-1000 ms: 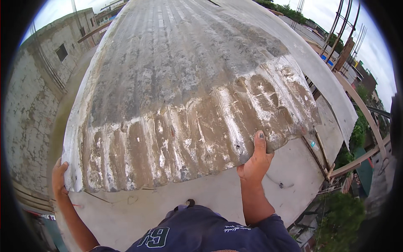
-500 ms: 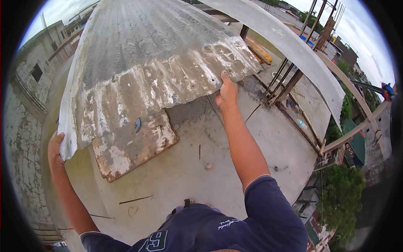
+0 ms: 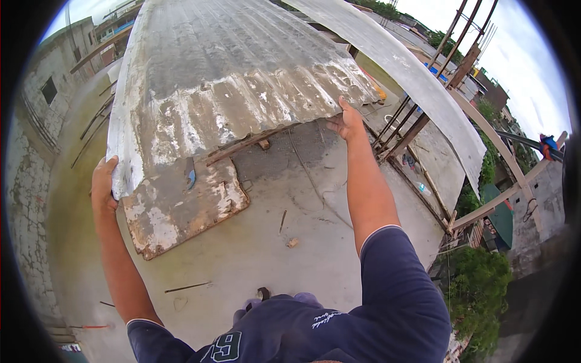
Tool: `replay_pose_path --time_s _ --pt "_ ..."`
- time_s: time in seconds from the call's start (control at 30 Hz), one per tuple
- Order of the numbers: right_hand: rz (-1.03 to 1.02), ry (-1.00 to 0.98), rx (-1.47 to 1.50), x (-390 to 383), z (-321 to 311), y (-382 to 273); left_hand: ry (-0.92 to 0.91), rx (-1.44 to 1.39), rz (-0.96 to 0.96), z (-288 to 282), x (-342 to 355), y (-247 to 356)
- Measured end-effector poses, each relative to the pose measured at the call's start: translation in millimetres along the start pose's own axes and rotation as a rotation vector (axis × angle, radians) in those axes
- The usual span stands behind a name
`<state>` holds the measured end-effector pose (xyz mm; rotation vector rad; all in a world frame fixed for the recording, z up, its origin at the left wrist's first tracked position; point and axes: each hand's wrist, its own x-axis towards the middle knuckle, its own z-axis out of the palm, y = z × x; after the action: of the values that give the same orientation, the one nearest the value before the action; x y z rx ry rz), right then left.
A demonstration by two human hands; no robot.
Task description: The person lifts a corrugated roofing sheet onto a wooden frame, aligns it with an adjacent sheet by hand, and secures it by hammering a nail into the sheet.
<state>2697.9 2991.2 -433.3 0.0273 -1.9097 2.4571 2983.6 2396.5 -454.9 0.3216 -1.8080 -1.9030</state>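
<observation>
Since a second ago, the near edge of the corrugated roofing sheet has shifted away from the wearer, baring the weathered board on the concrete floor. The sheet now stretches beyond the board, its edge overlapping the board's far side in view. The left hand, just left of the board's far end, is closed on the sheet's corner, thumb above, fingers mostly hidden. The right hand, well right of the board and beyond it, is half open at the sheet's edge, thumb on top; whether it grips cannot be told. A thin rod lies on the board's near side.
</observation>
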Motion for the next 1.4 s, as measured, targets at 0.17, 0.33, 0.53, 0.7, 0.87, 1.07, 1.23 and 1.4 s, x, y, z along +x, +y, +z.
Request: replay_pose_path --time_s 0.17,0.33,0.53,0.7,0.87,1.07,1.23,1.4 --pt "-0.012 -0.044 -0.056 11.2 -5.8 2.5 0.51 0.741 0.492 30.8 -71.1 59.2" --pt "-0.042 -0.065 -0.003 7.1 -34.4 -4.9 0.121 0.881 0.694 177.7 -144.8 128.1" --pt "-0.03 -0.15 0.039 -1.4 -56.4 -3.6 -0.072 1.353 0.762 307.9 -142.7 96.4" --pt "-0.022 -0.302 0.036 13.7 -59.3 -17.8 0.027 1.671 0.609 341.7 -105.2 48.4" --pt "-0.058 -0.319 -0.009 22.8 -63.9 -23.0 0.043 1.498 0.647 340.5 -92.6 16.7" --pt "-0.118 -0.234 -0.051 27.0 -67.7 -26.5 0.016 1.52 0.786 343.3 -88.8 12.1" --pt "0.004 -0.263 0.011 8.2 -53.1 -27.1 0.028 1.416 0.769 330.8 -96.8 2.2" --pt "-0.039 -0.388 -0.177 -23.4 -102.1 -40.0 0.04 1.399 0.745 322.5 -97.4 -7.9"
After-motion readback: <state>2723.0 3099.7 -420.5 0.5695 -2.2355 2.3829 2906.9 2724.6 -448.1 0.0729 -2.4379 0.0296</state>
